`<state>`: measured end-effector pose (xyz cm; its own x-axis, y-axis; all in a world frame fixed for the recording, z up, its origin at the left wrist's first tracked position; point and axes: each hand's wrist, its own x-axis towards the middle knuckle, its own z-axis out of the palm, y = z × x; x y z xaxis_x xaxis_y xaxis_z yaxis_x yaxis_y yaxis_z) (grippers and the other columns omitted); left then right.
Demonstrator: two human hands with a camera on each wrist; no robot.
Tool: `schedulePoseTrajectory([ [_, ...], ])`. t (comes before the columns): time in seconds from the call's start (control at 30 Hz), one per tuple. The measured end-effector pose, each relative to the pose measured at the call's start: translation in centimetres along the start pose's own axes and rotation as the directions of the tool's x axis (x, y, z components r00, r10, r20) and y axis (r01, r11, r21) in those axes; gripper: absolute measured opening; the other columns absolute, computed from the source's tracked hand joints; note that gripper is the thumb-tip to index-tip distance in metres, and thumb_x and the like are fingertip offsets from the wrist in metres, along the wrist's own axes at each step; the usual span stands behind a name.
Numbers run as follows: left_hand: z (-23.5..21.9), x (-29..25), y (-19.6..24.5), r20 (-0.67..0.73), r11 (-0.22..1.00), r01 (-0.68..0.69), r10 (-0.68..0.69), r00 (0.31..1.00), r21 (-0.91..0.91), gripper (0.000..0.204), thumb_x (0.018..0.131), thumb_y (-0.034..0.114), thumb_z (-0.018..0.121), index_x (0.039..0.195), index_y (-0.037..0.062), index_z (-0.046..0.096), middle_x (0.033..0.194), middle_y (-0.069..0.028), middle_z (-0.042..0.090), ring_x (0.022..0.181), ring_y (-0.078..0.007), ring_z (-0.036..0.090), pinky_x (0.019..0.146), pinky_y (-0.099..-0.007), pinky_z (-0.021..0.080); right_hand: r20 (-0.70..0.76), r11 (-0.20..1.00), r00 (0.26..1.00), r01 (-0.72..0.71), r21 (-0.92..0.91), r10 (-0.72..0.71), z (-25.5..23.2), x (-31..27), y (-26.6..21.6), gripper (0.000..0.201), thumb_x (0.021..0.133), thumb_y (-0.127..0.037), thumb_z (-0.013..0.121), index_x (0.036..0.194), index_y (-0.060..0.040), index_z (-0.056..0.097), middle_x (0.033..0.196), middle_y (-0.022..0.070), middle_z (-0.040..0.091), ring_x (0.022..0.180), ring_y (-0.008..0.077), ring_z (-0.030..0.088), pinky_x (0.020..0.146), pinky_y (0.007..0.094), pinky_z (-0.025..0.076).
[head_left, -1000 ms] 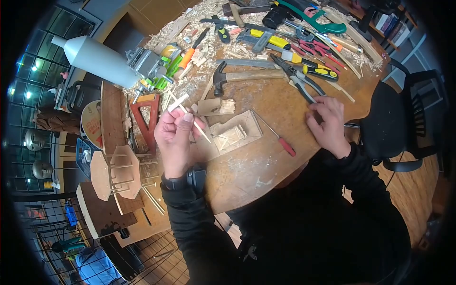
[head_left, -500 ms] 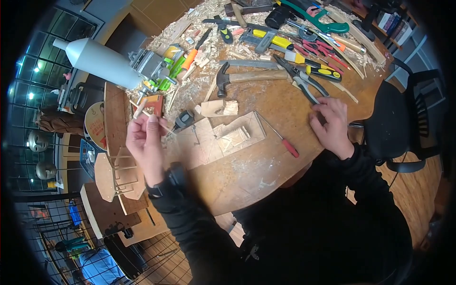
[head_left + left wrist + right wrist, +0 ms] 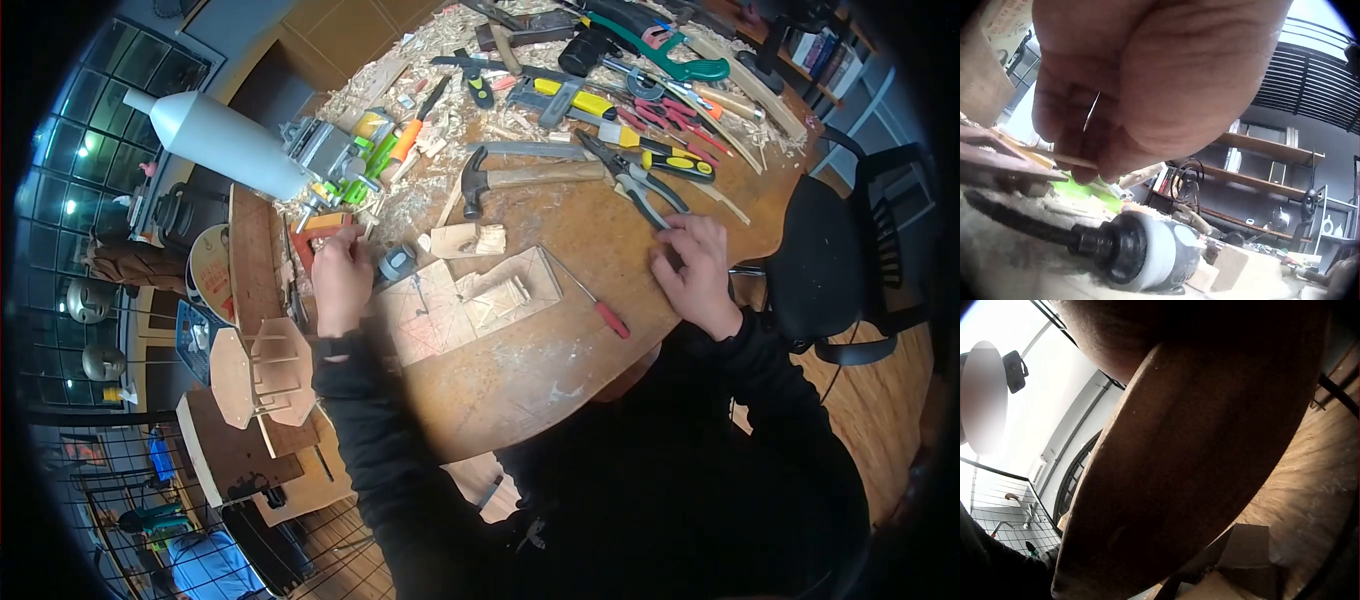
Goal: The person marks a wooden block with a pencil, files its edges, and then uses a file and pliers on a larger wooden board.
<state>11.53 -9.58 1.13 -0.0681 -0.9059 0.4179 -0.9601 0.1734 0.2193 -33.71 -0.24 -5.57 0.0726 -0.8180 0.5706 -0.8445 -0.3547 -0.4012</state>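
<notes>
While the left hand seems to pinch a thin stick, the right hand rests by the pliers

The largest thing is the wooden table, with many shavings on its far part. On its near part lies a pale board with drawn lines, and beyond it lies the hammer.

The right hand lies near the table edge, its fingers loosely bent, and I see nothing held in it. Its fingertips are just beside the handles of the pliers; if they touch, I cannot tell. The left hand is by the red frame, with a narrow grip: the stick comes out from its fingertips, low over the table. The fingers hide its end, so I cannot tell how firm is the pinch. Between this hand and the board stands a grey and black tool. The screwdriver lies right of the board.

The step in hand is, I judge, a handling of the small stick with the left hand alone. From here, a good move calls for light fingertips, and for care that the stick does not catch on the frame or the tool.
</notes>
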Motion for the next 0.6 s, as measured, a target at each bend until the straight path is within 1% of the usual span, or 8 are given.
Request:
schedulePoseTrajectory([
  [0.07,1.0,0.3,-0.8,0.007,1.0,0.028,-0.028,1.0,-0.003,0.02,0.092,0.009,0.065,0.107,0.0026,0.077,0.089,-0.0275,0.072,0.087,-0.0445,0.072,0.078,-0.0497,0.057,-0.012,1.0,1.0,0.008,0.004,-0.008,0.0,0.0,0.1,0.02,0.08,-0.012,0.078,0.097,-0.0038,0.073,0.112,0.0125,0.069,0.107,0.0332,0.062,0.095,0.0433,0.043],
  [0.13,2.5,0.8,-2.9,-0.04,0.998,-0.058,0.058,0.998,-0.005,0.022,0.09,0.011,0.066,0.108,0.0016,0.077,0.09,-0.0276,0.073,0.087,-0.0454,0.072,0.078,-0.0504,0.056,-0.033,1.0,0.999,-0.003,-0.017,0.002,0.2,-0.1,0.2,0.019,0.079,-0.013,0.078,0.096,-0.0048,0.073,0.111,0.0121,0.069,0.107,0.0333,0.062,0.095,0.0442,0.043],
  [0.2,1.3,1.2,-1.8,0.032,0.999,-0.023,0.024,0.999,-0.034,0.025,0.088,0.009,0.065,0.108,-0.0005,0.076,0.091,-0.0259,0.073,0.088,-0.0434,0.07,0.079,-0.0486,0.056,-0.029,1.0,0.999,0.019,0.008,-0.019,0.3,-0.3,0.5,0.018,0.079,-0.012,0.077,0.095,-0.0052,0.073,0.111,0.0117,0.068,0.107,0.0332,0.062,0.095,0.0448,0.043],
  [0.27,0.6,0.7,-1.0,-0.001,0.99,-0.049,0.049,0.999,-0.129,0.028,0.087,0.006,0.065,0.112,-0.0022,0.075,0.09,-0.0254,0.071,0.087,-0.0414,0.07,0.077,-0.0462,0.055,-0.049,1.0,0.999,0.017,-0.002,-0.018,0.5,-0.4,0.6,0.017,0.079,-0.012,0.076,0.095,-0.0054,0.072,0.11,0.0104,0.068,0.107,0.0325,0.061,0.095,0.045,0.042],
  [0.33,0.1,0.0,-1.1,-0.028,0.987,-0.132,0.13,0.991,-0.093,0.028,0.089,0.005,0.066,0.114,-0.0045,0.073,0.089,-0.0247,0.07,0.082,-0.0379,0.07,0.075,-0.0437,0.053,-0.063,1.0,0.998,0.017,0.025,-0.015,0.3,-0.3,0.5,0.016,0.08,-0.01,0.077,0.095,-0.0062,0.072,0.111,0.011,0.069,0.105,0.0336,0.062,0.093,0.045,0.043],
  [0.4,-2.5,-0.8,2.0,0.145,0.985,0.046,-0.022,0.989,-0.166,0.029,0.092,0.009,0.069,0.116,-0.0052,0.072,0.091,-0.0223,0.069,0.082,-0.0333,0.069,0.076,-0.0417,0.053,-0.045,0.999,0.999,-0.002,0.041,0.003,0.0,-0.3,0.2,0.015,0.081,-0.01,0.077,0.094,-0.007,0.073,0.11,0.0102,0.068,0.106,0.0328,0.061,0.094,0.045,0.043],
  [0.5,-1.6,-2.1,-1.4,0.087,0.982,0.021,-0.005,0.996,-0.187,0.03,0.094,0.011,0.073,0.12,-0.005,0.071,0.097,-0.0185,0.071,0.086,-0.0282,0.068,0.079,-0.0388,0.054,-0.078,0.999,0.997,-0.002,0.054,0.007,0.5,-0.6,0.7,0.013,0.081,-0.01,0.076,0.093,-0.0077,0.073,0.109,0.0086,0.068,0.105,0.031,0.061,0.095,0.0448,0.042],
  [0.6,-3.0,-3.1,1.5,0.096,0.978,0.004,0.016,0.995,-0.21,0.03,0.097,0.015,0.074,0.118,-0.0054,0.071,0.095,-0.0181,0.07,0.084,-0.0285,0.066,0.077,-0.0384,0.053,-0.083,0.998,0.996,-0.009,0.069,0.015,0.4,-0.6,0.6,0.011,0.081,-0.01,0.076,0.091,-0.0076,0.073,0.108,0.0076,0.068,0.104,0.0301,0.061,0.094,0.0447,0.042],
])
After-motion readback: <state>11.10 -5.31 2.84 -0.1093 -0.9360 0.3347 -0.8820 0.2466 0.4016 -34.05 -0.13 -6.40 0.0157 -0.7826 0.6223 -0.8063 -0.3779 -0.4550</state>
